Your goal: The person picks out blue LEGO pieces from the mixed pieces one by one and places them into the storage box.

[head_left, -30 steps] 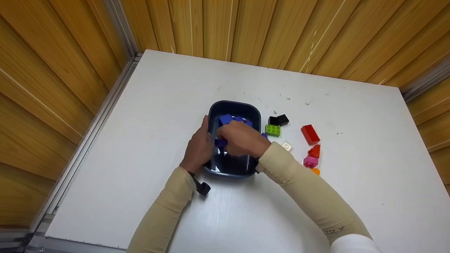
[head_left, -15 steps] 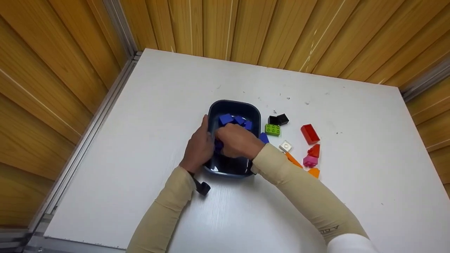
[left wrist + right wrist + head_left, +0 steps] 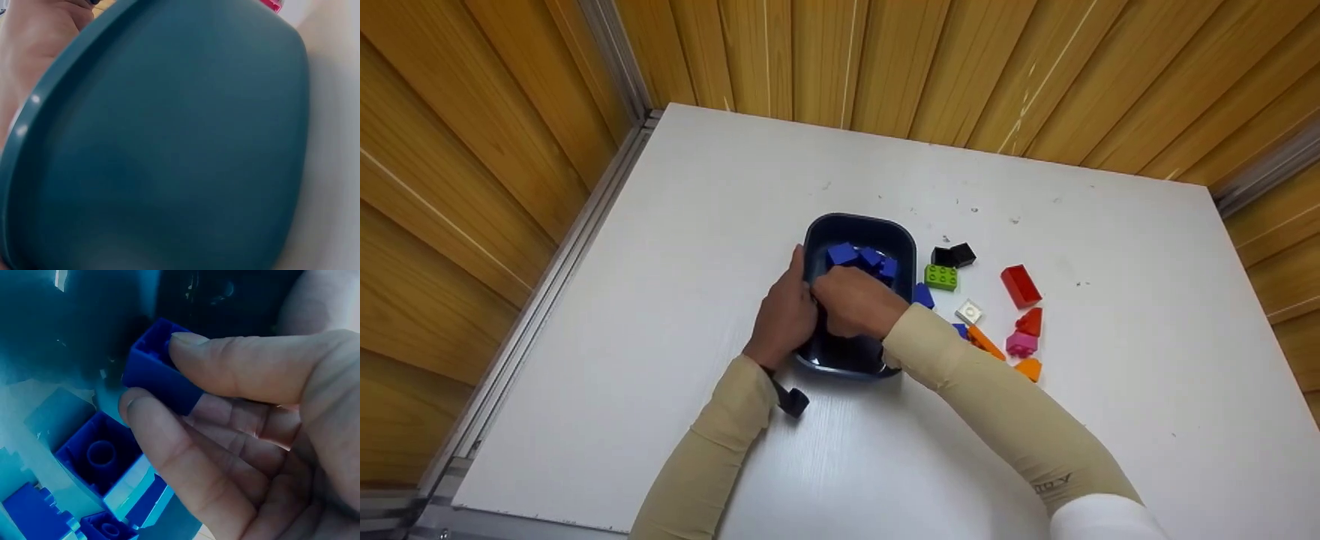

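Observation:
A dark blue plastic tub (image 3: 847, 373) stands on the white table, with several blue toy bricks (image 3: 841, 253) at its far end. My left hand (image 3: 784, 319) holds the tub's left wall, and the tub's outer side (image 3: 169, 129) fills most of the left wrist view. Inside the tub, my right hand (image 3: 859, 301) pinches a blue brick (image 3: 157, 391) between thumb and forefinger, hollow side showing in the right wrist view. Close below those fingers lies another hollow-side-up blue brick (image 3: 101, 455). In the head view my right hand hides the pinched brick.
Right of the tub lie a green brick (image 3: 941, 277), black bricks (image 3: 952, 256), a white piece (image 3: 969, 312) and a blue piece (image 3: 923, 296). Farther right are a red brick (image 3: 1021, 286), a pink piece (image 3: 1021, 344) and orange pieces (image 3: 1029, 369). Wooden panels (image 3: 885, 60) stand behind the table.
My right hand has shifted a little left and toward me inside the tub. Its sleeve has uncovered an orange piece and a blue piece on the table. My left hand stays put.

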`<state>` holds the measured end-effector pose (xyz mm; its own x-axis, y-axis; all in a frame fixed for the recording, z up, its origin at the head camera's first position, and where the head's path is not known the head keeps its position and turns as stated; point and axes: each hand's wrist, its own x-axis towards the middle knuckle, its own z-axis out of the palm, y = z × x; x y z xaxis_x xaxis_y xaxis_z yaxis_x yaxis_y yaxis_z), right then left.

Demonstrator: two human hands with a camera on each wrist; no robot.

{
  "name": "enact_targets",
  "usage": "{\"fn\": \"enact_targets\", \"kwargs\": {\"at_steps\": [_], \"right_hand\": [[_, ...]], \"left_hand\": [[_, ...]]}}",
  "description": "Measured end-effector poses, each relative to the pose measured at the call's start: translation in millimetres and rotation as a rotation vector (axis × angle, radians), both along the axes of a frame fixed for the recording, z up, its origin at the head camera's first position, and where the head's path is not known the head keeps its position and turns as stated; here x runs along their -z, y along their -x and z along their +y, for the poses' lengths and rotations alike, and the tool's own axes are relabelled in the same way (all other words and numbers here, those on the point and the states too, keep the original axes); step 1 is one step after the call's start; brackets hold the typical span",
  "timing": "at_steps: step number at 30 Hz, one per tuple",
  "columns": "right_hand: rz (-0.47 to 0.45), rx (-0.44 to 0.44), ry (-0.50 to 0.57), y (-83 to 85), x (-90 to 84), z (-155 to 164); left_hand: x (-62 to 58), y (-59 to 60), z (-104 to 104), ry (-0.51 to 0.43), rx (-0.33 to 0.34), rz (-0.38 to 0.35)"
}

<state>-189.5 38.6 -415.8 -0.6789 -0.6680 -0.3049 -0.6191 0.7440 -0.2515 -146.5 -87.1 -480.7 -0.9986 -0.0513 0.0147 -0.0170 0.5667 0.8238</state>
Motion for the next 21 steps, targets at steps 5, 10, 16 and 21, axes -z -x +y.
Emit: {"fn": "enact_targets", "kwargs": {"at_steps": [5, 10, 16, 21], "right_hand": [[0.016, 0.0, -0.007, 0.4, 1.5, -3], [0.034, -0.016, 0.003, 0.1, 2.3, -3], [0.035, -0.017, 0.014, -1.9, -1.1, -1], [0.079, -0.019, 0.08, -1.2, -19.5, 13]], "left_hand": [[1.3, -0.2, -1, 0.0, -0.003, -0.004], [0.5, -0.2, -1, 0.006, -0.006, -0.017], [0.2, -1.0, -1, -0.001, 0.001, -0.023], [0.2, -0.5, -1, -0.002, -0.004, -0.024]]}}
